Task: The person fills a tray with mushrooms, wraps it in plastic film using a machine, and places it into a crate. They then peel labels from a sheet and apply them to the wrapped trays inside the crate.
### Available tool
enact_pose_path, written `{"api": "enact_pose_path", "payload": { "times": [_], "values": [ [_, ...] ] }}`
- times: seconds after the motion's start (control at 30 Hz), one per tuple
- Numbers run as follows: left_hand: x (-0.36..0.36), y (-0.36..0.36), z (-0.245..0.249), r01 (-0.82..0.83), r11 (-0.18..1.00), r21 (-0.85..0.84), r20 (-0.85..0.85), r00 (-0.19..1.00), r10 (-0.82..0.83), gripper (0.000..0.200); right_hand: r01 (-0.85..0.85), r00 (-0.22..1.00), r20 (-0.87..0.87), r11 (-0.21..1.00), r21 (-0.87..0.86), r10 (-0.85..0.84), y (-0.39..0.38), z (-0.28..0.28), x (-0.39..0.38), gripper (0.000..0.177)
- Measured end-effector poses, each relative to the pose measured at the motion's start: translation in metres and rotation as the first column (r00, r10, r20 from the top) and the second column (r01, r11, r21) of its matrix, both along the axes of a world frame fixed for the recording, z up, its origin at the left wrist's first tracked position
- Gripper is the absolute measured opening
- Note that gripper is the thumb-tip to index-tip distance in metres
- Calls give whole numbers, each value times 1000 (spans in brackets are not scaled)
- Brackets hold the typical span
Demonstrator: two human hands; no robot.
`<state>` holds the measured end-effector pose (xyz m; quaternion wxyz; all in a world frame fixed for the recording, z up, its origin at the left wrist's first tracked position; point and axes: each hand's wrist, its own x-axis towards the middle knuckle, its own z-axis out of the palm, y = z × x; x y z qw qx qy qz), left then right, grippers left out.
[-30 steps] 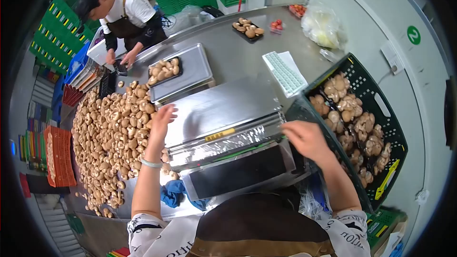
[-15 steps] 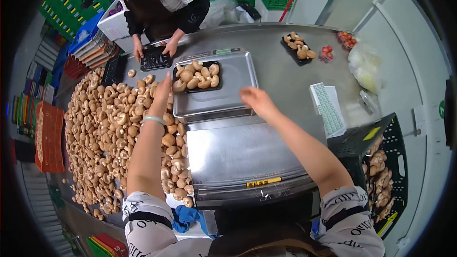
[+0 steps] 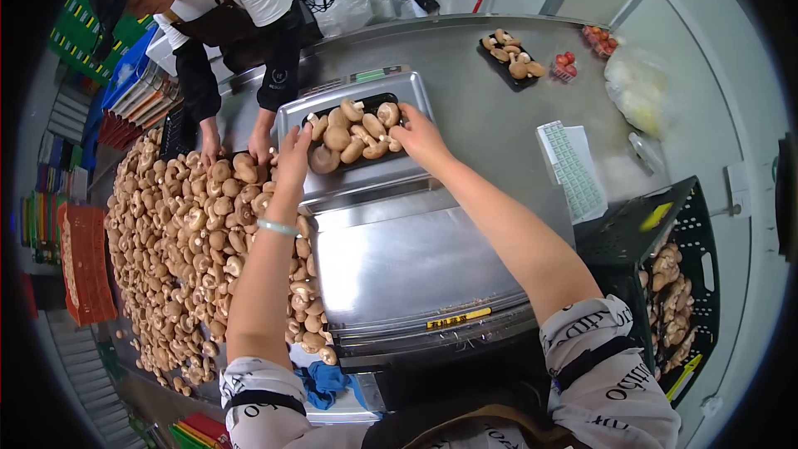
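A black tray of brown-capped mushrooms is gripped at both ends, over the metal pan of a weighing scale. My left hand holds its left end, fingers at the rim beside a large mushroom cap. At the right end, my right hand has its thumb and fingers closed on the edge. The big heap of loose mushrooms spreads left of my left forearm. Across the table, a co-worker's two hands reach into the heap's far edge.
A second mushroom tray, a clear pack of red fruit and a plastic bag lie at the far right. Nearer are a green-and-white keypad sheet and a dark crate holding mushrooms. A red crate stands left.
My hands have closed on the ends of the mushroom tray, the right moving left to it. The co-worker's hands have gone from a black tray to the mushroom heap. The view has shifted slightly.
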<state>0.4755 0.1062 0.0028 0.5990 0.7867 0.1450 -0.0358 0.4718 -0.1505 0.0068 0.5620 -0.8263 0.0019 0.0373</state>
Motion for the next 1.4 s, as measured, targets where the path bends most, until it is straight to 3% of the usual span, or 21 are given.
{"api": "enact_pose_path", "payload": {
  "times": [0.03, 0.1, 0.17, 0.4, 0.5, 0.53, 0.6, 0.67, 0.8, 0.9, 0.93, 1.0, 1.03, 1.1, 1.17, 1.2, 1.3, 1.4],
  "values": [
    [-26, -18, 32, -13, 997, -71, -11, 1000, 12, 73, -1, 1000, -15, 999, 38, 1, -11, 17, -17, 55],
    [-63, -30, 52, 45, 992, -122, 5, 999, -45, 70, 0, 999, -49, 994, 112, 5, -35, 40, -55, 53],
    [-107, -42, 59, 74, 973, -219, -22, 996, -81, 67, -11, 999, -42, 996, 86, 15, -61, 48, -101, 51],
    [-246, -92, 54, 143, 964, -225, -35, 987, -155, 51, 132, 971, -218, 982, 137, -100, -109, 44, -237, 42],
    [-271, -100, 46, 237, 962, -135, -31, 970, -243, 53, 147, 963, -225, 989, -22, -148, -116, 53, -255, 37],
    [-272, -103, 48, 246, 967, 69, 79, 965, -251, 53, 141, 959, -229, 983, -120, -166, -119, 50, -256, 35],
    [-269, -108, 54, 166, 873, 459, 278, 906, -318, 55, 141, 989, -34, 980, -138, -147, -124, 43, -255, 34],
    [-258, -118, 78, 175, 839, 515, 390, 824, -411, 58, 163, 986, 60, 978, -130, -156, -120, 52, -251, 32],
    [-253, -136, 84, 281, 718, 636, 331, 742, -583, 62, 142, 837, 529, 880, -453, 138, -115, 62, -238, 31],
    [-256, -144, 65, 341, 700, 627, 326, 701, -634, 62, -135, 870, 382, 895, -425, 312, -113, 66, -237, 25],
    [-259, -145, 63, 304, 709, 636, 354, 701, -619, 57, -156, 896, 335, 914, -373, 290, -117, 66, -234, 23],
    [-261, -146, 60, 292, 723, 626, 366, 708, -603, 55, -122, 991, -57, 992, 15, 123, -127, 73, -231, 25],
    [-260, -146, 59, 286, 730, 621, 374, 710, -596, 54, -34, 959, -271, 981, 193, 86, -129, 77, -230, 25],
    [-259, -148, 59, 277, 738, 616, 395, 702, -593, 53, -46, 998, 54, 999, 17, 45, -125, 61, -233, 26],
    [-259, -148, 59, 273, 746, 608, 408, 698, -589, 52, -33, 922, 367, 971, -235, 120, -119, 50, -237, 25],
    [-258, -148, 58, 272, 750, 603, 414, 697, -585, 52, -96, 960, 218, 937, -337, 176, -121, 51, -237, 24],
    [-259, -147, 59, 281, 749, 601, 396, 709, -583, 52, -90, 951, 221, 878, -469, 216, -120, 54, -242, 24],
    [-259, -148, 59, 282, 747, 602, 386, 716, -582, 50, -28, 913, 354, 898, -440, 202, -117, 46, -244, 24]
  ]
}}
